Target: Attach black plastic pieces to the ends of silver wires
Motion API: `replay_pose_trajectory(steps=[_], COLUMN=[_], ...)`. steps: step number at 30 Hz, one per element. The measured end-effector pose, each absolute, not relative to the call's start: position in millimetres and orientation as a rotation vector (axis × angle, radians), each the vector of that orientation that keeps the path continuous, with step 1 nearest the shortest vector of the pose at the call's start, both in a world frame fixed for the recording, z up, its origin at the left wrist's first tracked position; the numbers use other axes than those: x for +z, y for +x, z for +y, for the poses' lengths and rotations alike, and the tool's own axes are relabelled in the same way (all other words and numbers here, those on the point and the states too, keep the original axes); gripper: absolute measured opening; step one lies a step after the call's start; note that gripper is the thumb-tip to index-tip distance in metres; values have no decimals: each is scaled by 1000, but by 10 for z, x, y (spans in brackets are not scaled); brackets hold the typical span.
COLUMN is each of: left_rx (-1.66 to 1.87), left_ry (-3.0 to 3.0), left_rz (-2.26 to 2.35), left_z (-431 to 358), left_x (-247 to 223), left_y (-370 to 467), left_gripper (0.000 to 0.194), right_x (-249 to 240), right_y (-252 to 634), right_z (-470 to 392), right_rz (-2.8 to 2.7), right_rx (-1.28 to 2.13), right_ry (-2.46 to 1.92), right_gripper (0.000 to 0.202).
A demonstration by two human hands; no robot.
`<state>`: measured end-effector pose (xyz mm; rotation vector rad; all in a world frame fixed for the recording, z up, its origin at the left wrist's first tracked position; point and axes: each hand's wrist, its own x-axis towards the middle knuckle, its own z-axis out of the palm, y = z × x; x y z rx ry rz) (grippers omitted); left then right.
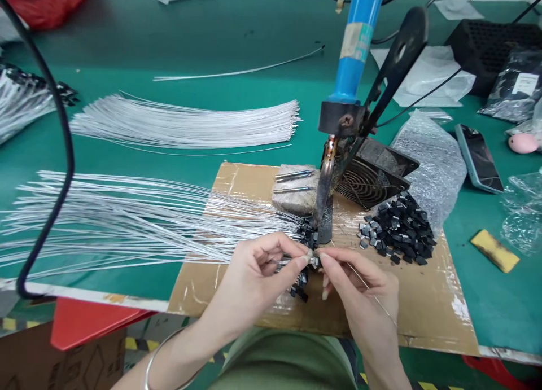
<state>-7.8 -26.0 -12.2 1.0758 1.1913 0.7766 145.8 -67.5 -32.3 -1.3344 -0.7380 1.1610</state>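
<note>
Green-topped bench (237, 57) fills most of the frame, with a brown cardboard sheet (423, 316) laid along its near edge, lower centre. Both hands meet over the cardboard, just below centre. Left hand (260, 274): thumb and forefinger pinching a small metallic connector (314, 261). Right hand (366, 285): thumb and forefinger drawn in at the connector's right end; cannot tell whether they grip it. Thin silvery wire (367, 285) crosses the right hand's fingers and back.

Soldering iron (358, 45), blue-handled, slants down from the top of the frame on a dark bracket; its bent shaft ends just above the fingertips. Loose spread of white cables (139, 220) runs from the left edge to dark ends beside the iron. Neater bundle of white cables (186, 122) lies above that, upper left of centre; a single cable (241, 72) lies beyond it.

Right of the iron: square black fan (366, 181), tilted; below it, heap of small black connectors (404, 226), some metal faces up. Left of the iron, pale block (294, 201) carrying slim metal rods (294, 188). Right side of frame: bubble wrap (432, 158), smartphone (479, 157), yellow sponge (494, 250) with dark scorched-looking marks.
</note>
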Motion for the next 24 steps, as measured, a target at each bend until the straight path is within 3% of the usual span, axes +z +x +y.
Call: replay_pose_trajectory(steps=[15,21,24], left_rx=[832,818,815], left_ry=[1104,1111,1116], left_rz=[1195,1240,1257], left_z=[-265,-238,-211], left_x=[-90,-124,-137], left_y=[-37,-14,0], left_gripper=[9,7,8], right_x=[-331,-348,-387], right_y=[1463,1447,1466], right_z=[-677,-781,-834], right_rz=[-740,-931,-960], right_rx=[1192,1018,1032], right_ry=[-1370,-1460,-1473], right_gripper=[6,35,36])
